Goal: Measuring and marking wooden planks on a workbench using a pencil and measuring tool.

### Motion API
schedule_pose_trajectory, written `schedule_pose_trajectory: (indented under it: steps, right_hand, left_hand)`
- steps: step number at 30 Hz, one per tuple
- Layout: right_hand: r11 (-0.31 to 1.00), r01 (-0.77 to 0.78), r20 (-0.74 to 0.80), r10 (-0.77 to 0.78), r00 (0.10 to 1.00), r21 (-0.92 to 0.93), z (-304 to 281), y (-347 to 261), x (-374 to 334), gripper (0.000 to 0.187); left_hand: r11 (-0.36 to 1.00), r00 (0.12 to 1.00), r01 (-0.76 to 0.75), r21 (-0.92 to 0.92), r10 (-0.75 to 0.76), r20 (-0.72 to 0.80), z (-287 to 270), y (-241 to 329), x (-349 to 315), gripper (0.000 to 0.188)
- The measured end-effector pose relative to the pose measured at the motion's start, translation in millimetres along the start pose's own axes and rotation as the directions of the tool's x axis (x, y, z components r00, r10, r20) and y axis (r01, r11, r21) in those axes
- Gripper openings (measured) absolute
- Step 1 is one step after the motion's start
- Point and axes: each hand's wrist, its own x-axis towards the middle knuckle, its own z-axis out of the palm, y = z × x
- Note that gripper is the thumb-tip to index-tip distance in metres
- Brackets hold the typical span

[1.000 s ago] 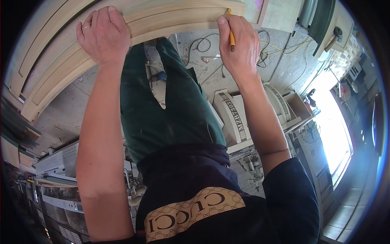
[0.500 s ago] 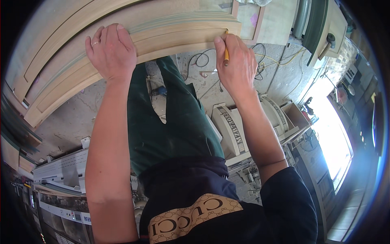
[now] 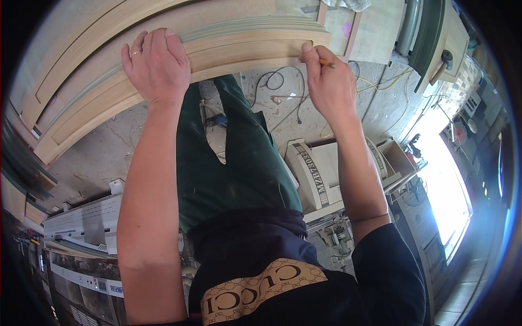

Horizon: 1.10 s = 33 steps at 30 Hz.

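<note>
A long pale wooden board (image 3: 244,53) with a recessed strip along it runs across the top of the view, bent by the lens. My left hand (image 3: 157,68), with a ring on one finger, is closed over its upper edge, fingers curled together on the wood. Near the board's right end, my right hand (image 3: 334,84) pinches a yellow pencil (image 3: 327,63). The pencil's blunt end sticks out to the right, while its tip is hidden by the fingers. The thumb and fingertips sit close to the corner of the recess.
Another grooved wooden piece (image 3: 87,41) lies beyond, at the upper left. Below are a concrete floor (image 3: 277,103) with loose cables and a blue tool (image 3: 217,120). Beige machine housings (image 3: 310,168) stand to my right. A hammer-like tool (image 3: 446,60) lies on a panel at the upper right.
The pencil has tipped over from upright to nearly level in my right hand, which has shifted a little right and down. My left hand still rests on the board.
</note>
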Motion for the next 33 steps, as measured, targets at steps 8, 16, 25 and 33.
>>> schedule_pose_trajectory:
  steps: [8, 16, 25, 33]
  right_hand:
    - [1.0, -0.019, 0.021, 0.019, 1.0, -0.021, -8, 1, 8, 0.051]
    - [0.955, 0.236, -0.07, -0.251, 0.965, -0.18, 1, -2, 3, 0.033]
    - [0.985, 0.018, -0.014, -0.016, 1.0, 0.173, 1, -2, -3, 0.039]
    - [0.809, 0.199, -0.105, -0.17, 0.98, 0.552, 65, -54, -33, 0.024]
  left_hand:
    - [1.0, 0.999, -0.015, 0.015, 0.016, -0.03, 4, -4, 0, 0.027]
    - [0.999, 0.999, -0.023, 0.025, 0.024, -0.043, 2, -2, 1, 0.032]
    - [1.0, 1.0, -0.004, 0.015, 0.004, 0.005, 4, -3, -1, 0.028]
    - [0.999, 0.999, 0.036, -0.034, -0.035, 0.017, 0, 3, 2, 0.03]
